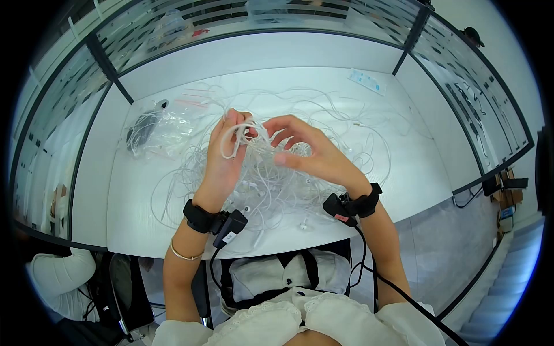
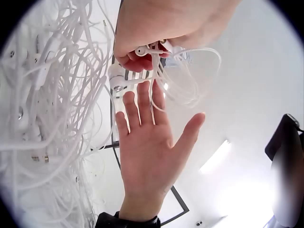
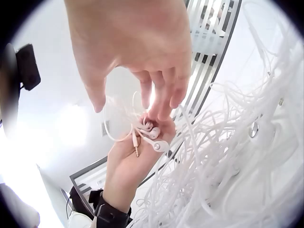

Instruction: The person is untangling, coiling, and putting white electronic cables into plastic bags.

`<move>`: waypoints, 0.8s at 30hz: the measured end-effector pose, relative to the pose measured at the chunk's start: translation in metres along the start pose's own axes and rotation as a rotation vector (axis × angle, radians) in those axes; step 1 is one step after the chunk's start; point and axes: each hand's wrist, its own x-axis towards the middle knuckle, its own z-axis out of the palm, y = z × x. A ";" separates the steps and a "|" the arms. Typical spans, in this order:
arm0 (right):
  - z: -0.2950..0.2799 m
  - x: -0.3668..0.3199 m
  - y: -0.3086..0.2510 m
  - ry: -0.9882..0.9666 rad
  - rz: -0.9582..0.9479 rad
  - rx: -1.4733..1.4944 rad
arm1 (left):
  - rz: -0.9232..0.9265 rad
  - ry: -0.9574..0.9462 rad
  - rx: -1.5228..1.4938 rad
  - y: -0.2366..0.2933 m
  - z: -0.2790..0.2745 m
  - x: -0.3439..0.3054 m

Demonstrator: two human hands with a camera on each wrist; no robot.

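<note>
My left hand (image 1: pixel 224 155) grips a looped bundle of white wired earphones (image 1: pixel 228 144) above the middle of the table. At its fingers in the right wrist view, earbuds (image 3: pixel 160 146) and a gold-tipped plug (image 3: pixel 137 143) stick out of the bundle. Thin cable loops (image 2: pixel 187 88) hang loose from that grip in the left wrist view. Just to the right is my right hand (image 1: pixel 317 153), fingers spread and slightly bent, thumb apart, palm toward the bundle. Under both hands lies a large tangled heap of white earphone cables (image 1: pixel 271 179).
A clear plastic bag (image 1: pixel 176 124) with something dark in it lies at the table's left. A small blue-and-white packet (image 1: pixel 366 81) sits at the back right. Low white partitions (image 1: pixel 259 55) with glass above enclose the table's sides and back. Another person's sleeve (image 1: pixel 62 271) shows at lower left.
</note>
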 end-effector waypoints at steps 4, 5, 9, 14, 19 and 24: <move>0.008 0.002 0.002 -0.047 -0.151 -0.133 | -0.054 -0.010 -0.012 -0.009 -0.002 -0.002; 0.010 0.002 0.004 -0.043 -0.216 -0.133 | -0.083 0.011 0.006 -0.008 0.001 -0.005; 0.005 0.004 -0.001 0.044 -0.197 0.061 | -0.160 0.018 0.034 -0.008 0.005 -0.009; 0.007 0.001 0.000 0.069 -0.102 0.152 | -0.203 0.055 0.008 -0.013 0.009 -0.011; 0.003 0.000 0.006 -0.044 -0.036 0.247 | -0.214 -0.061 0.089 -0.010 0.001 -0.011; 0.008 0.002 0.000 -0.013 0.037 0.374 | -0.213 0.038 0.151 -0.010 0.006 -0.011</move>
